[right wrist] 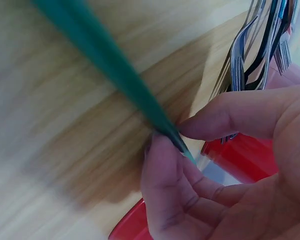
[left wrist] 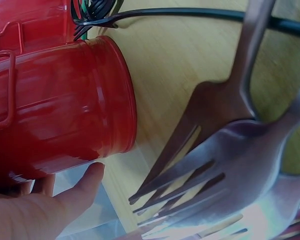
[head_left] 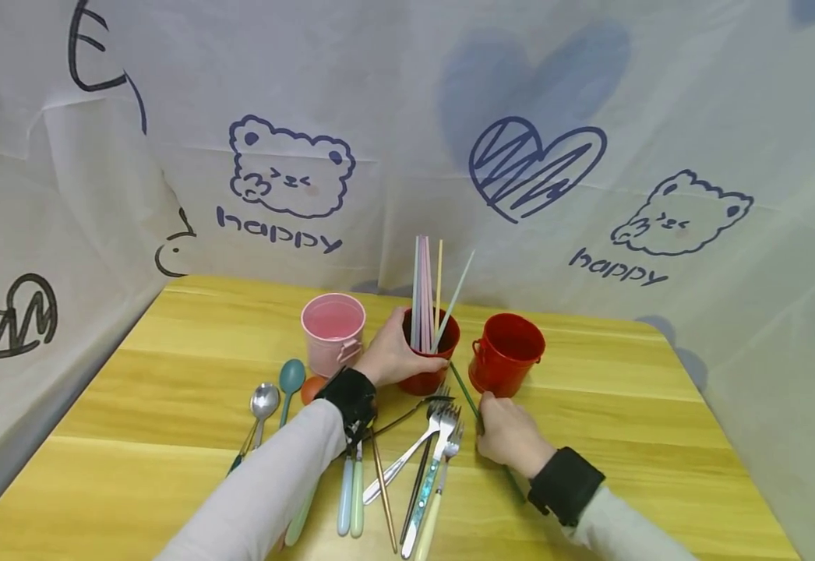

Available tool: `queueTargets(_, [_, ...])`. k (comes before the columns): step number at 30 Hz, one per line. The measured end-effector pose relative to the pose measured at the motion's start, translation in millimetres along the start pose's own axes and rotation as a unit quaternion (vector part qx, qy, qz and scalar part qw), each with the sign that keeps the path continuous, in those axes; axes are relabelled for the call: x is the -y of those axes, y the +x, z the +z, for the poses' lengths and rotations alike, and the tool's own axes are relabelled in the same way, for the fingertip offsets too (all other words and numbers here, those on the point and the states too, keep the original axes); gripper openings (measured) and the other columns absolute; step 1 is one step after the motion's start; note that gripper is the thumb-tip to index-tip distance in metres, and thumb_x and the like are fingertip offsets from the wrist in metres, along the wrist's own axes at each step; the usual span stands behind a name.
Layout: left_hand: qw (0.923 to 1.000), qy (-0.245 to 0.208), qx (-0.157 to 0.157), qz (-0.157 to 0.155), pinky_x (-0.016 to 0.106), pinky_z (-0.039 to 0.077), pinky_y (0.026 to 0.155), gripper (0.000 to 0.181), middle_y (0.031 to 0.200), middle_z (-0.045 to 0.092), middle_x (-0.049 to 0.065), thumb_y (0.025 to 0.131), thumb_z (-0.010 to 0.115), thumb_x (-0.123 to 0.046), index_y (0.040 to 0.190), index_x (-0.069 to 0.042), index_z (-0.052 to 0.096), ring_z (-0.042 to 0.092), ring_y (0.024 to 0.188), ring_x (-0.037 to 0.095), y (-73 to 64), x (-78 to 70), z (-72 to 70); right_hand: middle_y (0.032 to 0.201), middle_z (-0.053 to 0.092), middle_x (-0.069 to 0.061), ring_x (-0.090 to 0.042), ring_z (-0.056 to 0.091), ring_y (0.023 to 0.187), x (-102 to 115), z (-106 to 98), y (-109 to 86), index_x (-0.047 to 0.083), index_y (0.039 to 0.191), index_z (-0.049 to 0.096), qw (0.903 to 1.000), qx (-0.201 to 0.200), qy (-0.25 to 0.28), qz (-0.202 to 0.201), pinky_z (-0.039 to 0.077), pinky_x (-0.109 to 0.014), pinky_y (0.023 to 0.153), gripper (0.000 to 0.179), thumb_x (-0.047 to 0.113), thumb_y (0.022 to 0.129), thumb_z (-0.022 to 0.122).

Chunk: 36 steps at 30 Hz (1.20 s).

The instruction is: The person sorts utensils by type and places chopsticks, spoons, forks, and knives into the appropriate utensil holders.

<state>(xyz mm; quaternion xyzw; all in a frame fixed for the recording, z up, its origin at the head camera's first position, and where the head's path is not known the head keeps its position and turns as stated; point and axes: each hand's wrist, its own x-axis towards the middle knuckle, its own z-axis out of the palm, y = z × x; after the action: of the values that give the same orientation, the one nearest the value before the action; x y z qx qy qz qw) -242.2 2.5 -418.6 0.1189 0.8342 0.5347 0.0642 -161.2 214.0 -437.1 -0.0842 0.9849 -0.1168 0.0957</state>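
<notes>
My left hand [head_left: 395, 352] grips the left red bucket [head_left: 427, 382], thumb at the front and fingers partly hidden behind it. Several pastel straws [head_left: 423, 288] stand in that bucket, one leaning right. In the left wrist view the bucket [left wrist: 55, 105] fills the left side, beside my left hand [left wrist: 45, 210]. My right hand [head_left: 513, 436] pinches a long green straw [head_left: 463, 389], which slants low over the table between the two red buckets. The right wrist view shows thumb and index finger of the right hand [right wrist: 210, 185] on the green straw [right wrist: 125, 80].
A second red bucket [head_left: 509, 354] stands on the right, a pink bucket [head_left: 333, 331] on the left. Several forks [head_left: 442, 436] lie fanned out in front. Spoons [head_left: 264, 401] and an orange round piece [head_left: 312, 389] lie left, partly behind my left arm. A printed cloth hangs behind the table.
</notes>
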Motion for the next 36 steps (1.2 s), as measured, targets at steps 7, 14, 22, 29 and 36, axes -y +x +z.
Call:
queueTargets(7, [1.0,0.002,0.003,0.0,0.049,0.046,0.113,0.089,0.138,0.056,0.015,0.073,0.09,-0.024,0.143,-0.009,0.037,0.058,0.125,0.03,-3.6,-2.5,-1.5,0.076,0.056,-0.008,-0.024,0.057,0.068,0,-1,-0.6,0.002,0.091,0.055,0.9998,0.004,-0.008,0.018,0.044,-0.037,0.058,0.029,0.0,0.071,0.077])
queueTargets(14, [1.0,0.005,-0.002,0.0,0.048,0.046,0.112,0.088,0.137,0.057,0.015,0.073,0.09,-0.022,0.143,-0.008,0.038,0.059,0.124,0.03,-4.5,-1.2,-0.6,0.067,0.045,-0.002,-0.019,0.046,0.063,-3,-2,-2.9,0.007,0.076,0.054,0.9992,0.022,0.026,0.022,0.034,-0.031,0.057,0.024,0.002,0.071,0.076])
queueTargets(22, [1.0,0.003,-0.001,0.004,0.048,0.046,0.112,0.09,0.137,0.057,0.014,0.073,0.09,-0.024,0.143,-0.008,0.037,0.059,0.124,0.03,-1.9,1.1,-0.1,0.073,0.054,-0.004,-0.019,0.05,0.068,-4,-6,-4.1,0.007,0.082,0.058,0.9954,0.033,0.085,0.031,0.038,-0.029,0.062,0.022,0.008,0.074,0.079])
queueTargets(29, [1.0,0.005,-0.001,0.005,0.048,0.047,0.111,0.09,0.136,0.057,0.014,0.073,0.09,-0.025,0.143,-0.008,0.037,0.059,0.124,0.03,-1.5,0.2,-1.3,0.071,0.05,-0.004,-0.019,0.047,0.067,-1,-11,-7.7,0.008,0.085,0.056,0.9914,0.028,0.126,0.018,0.035,-0.029,0.061,0.025,0.007,0.076,0.079])
queueTargets(36, [1.0,0.006,0.001,0.001,0.049,0.047,0.111,0.09,0.138,0.057,0.015,0.074,0.09,-0.025,0.144,-0.008,0.037,0.059,0.124,0.03,-3.0,-0.5,-0.6,0.066,0.044,-0.001,-0.016,0.043,0.061,0,-13,-12.3,0.008,0.087,0.054,0.9853,0.029,0.168,0.004,0.031,-0.027,0.058,0.025,0.006,0.079,0.078])
